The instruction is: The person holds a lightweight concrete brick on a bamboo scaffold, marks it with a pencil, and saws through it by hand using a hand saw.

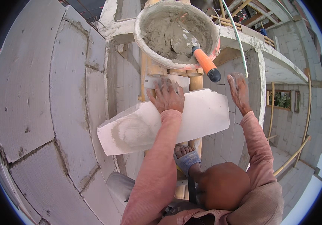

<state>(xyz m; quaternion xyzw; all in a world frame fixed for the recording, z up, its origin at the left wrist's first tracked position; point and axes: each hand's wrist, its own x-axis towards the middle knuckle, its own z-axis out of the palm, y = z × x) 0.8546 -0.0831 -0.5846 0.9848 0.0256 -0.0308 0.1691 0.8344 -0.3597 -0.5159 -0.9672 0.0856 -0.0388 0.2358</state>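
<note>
A long white lightweight concrete block [202, 112] lies tilted across the bamboo poles in front of me, one end marked with a grey mortar stain. My left hand [167, 95] rests on its far edge, fingers spread and reaching past that edge. Beyond the block's right end, my right hand [239, 90] is raised with fingers stretched out, apart from the block and holding nothing. Just past my left fingers sits a smaller white block piece [183, 81], partly covered. A trowel [206, 63] with an orange and black handle leans in a mortar-filled bucket [140, 32].
On the left rises a wall [26, 86] of large grey blocks with mortar joints. Bamboo poles [196, 83] run beneath the bucket and block. A concrete post [256, 82] stands at right, near a thin pale rod [239, 41]. My sandalled foot [187, 159] is below the block.
</note>
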